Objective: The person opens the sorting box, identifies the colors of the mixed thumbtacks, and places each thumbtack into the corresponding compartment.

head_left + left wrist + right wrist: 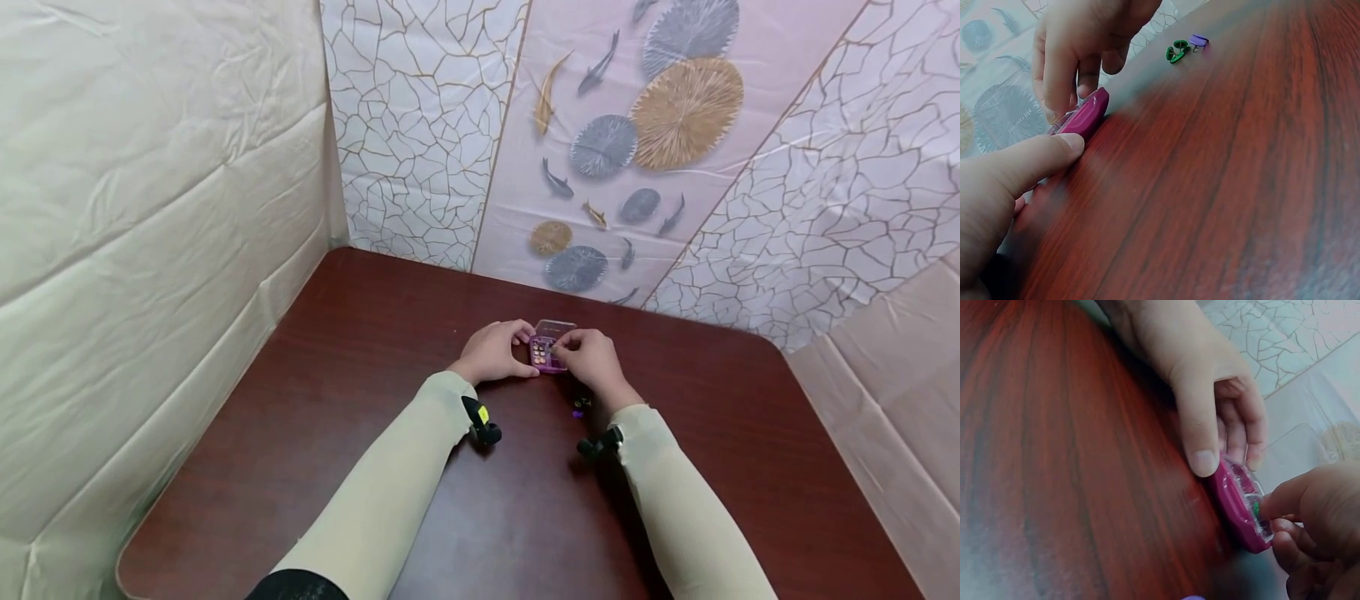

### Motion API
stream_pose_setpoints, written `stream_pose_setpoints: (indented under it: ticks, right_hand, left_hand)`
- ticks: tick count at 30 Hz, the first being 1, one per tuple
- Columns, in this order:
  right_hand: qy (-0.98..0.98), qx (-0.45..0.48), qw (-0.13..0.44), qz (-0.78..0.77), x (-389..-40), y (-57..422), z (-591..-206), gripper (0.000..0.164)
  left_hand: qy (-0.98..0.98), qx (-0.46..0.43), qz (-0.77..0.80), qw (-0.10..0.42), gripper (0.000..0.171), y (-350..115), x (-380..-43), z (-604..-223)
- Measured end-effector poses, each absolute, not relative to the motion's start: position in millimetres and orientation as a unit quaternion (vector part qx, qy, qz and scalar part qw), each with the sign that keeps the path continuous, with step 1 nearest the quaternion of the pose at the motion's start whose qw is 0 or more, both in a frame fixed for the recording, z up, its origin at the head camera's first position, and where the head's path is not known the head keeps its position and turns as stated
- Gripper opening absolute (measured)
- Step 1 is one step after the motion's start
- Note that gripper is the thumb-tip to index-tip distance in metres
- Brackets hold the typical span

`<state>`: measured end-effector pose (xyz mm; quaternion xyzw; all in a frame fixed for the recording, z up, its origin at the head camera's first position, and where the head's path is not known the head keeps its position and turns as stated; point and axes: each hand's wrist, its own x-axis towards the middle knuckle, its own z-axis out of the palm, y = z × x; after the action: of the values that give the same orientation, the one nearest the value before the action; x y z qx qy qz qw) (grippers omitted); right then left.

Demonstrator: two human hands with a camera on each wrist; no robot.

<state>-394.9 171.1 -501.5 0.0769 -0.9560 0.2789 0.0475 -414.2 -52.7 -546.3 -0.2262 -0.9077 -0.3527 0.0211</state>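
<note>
A small magenta case (534, 365) stands on the table with its clear lid (555, 326) raised at the back. Small coloured pieces sit in its compartments. My left hand (491, 352) holds the case's left end, thumb on the near side and fingers at the far side. Over the right part of the case, my right hand (594, 360) pinches a small green thumbtack-like piece (1256, 507), mostly hidden by the fingertips. Green tack-like pieces (1175, 54) and a purple one (1198, 40) lie on the table near my right wrist.
The dark red-brown table (360, 333) has rounded corners. A patterned cloth (420, 125) hangs behind it, and pale cloth (187, 208) covers the left side. Both forearms wear pale sleeves with black wrist cameras.
</note>
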Motion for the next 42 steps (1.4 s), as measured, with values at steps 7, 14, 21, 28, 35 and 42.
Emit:
stream_pose_setpoints:
  ticks: [7,14,21,28,35,42]
  right_hand:
    - [-0.961,0.061,0.009,0.271,-396.5,172.4,-494.3,0.017]
    - [-0.965,0.06,0.0,0.256,-398.3,175.7,-494.5,0.019]
    - [-0.965,0.074,0.018,0.251,-394.4,178.2,-497.1,0.02]
    - [-0.953,0.109,0.065,0.276,-372.5,198.3,-495.4,0.017]
    - [-0.949,0.207,0.022,0.238,-352.6,231.1,-487.0,0.006]
    - [-0.936,0.277,-0.012,0.215,-340.2,238.4,-495.0,0.006]
  left_hand:
    - [-0.909,-0.223,-0.353,0.017,0.067,-50.7,-413.4,-546.7]
    - [-0.906,-0.231,-0.354,0.016,0.068,-49.0,-411.1,-544.2]
    - [-0.911,-0.23,-0.342,0.018,0.069,-46.5,-409.9,-543.0]
    - [-0.908,-0.234,-0.346,0.014,0.069,-43.7,-410.3,-539.1]
    - [-0.909,-0.23,-0.348,0.022,0.069,-45.2,-415.3,-538.6]
    - [-0.907,-0.224,-0.357,0.016,0.069,-51.1,-415.8,-548.0]
